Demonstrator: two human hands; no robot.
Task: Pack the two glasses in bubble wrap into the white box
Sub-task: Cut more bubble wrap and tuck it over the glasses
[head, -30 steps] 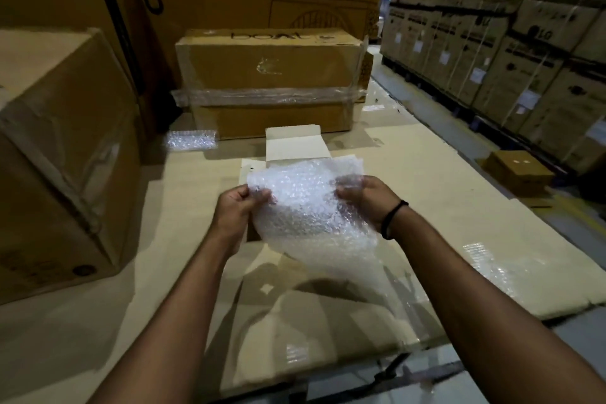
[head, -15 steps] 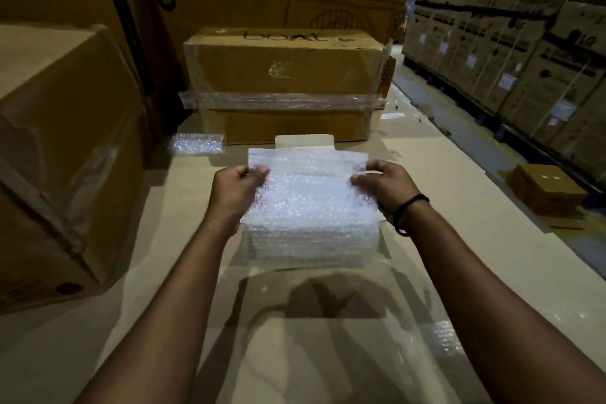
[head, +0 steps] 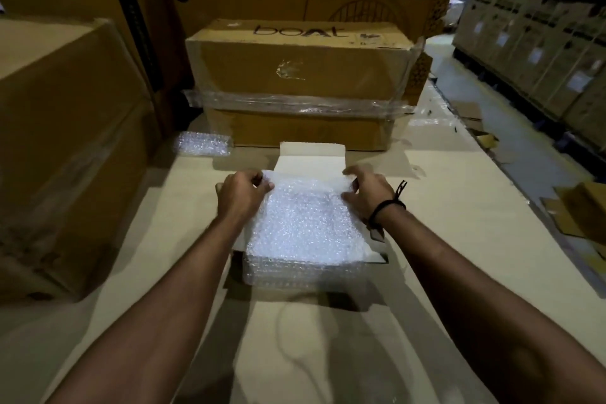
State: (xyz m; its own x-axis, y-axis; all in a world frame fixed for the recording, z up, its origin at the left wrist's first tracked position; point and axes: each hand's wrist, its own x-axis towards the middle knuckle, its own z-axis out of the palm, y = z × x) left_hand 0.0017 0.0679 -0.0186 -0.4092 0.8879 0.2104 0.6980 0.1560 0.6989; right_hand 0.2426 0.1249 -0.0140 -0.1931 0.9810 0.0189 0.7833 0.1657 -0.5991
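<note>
The packing looks to be at an early or middle stage. The white box point(head: 311, 157) sits open in the middle of the cardboard-covered table point(head: 459, 207), its lid flap standing up on the far side. A bubble wrap sheet point(head: 305, 226) lies across the box's opening, and its near edge, folded in layers, hangs over the box's near wall.

The left hand point(head: 242, 193) pinches the sheet's far left corner between thumb and curled fingers. The right hand point(head: 367, 193), with a black wristband point(head: 390, 207), grips the far right corner in the same way, though it is a little blurred. Both hands are low over the box's far side, so the step in hand seems to be settling the sheet into or over the box, as lining or as a cover.

No glass shows plainly anywhere. The sheet hides the inside of the box, so I cannot tell whether either glass is already in it. A small bubble-wrapped bundle point(head: 203, 144) lies at the far left of the table, just in front of the taped "boat" carton point(head: 301, 75) and well apart from the box. It may be one wrapped glass still waiting to go in, but its contents cannot be seen.

By this reading, what is left is to seat the sheet, put in whatever is still outside, and close the flap.
</note>
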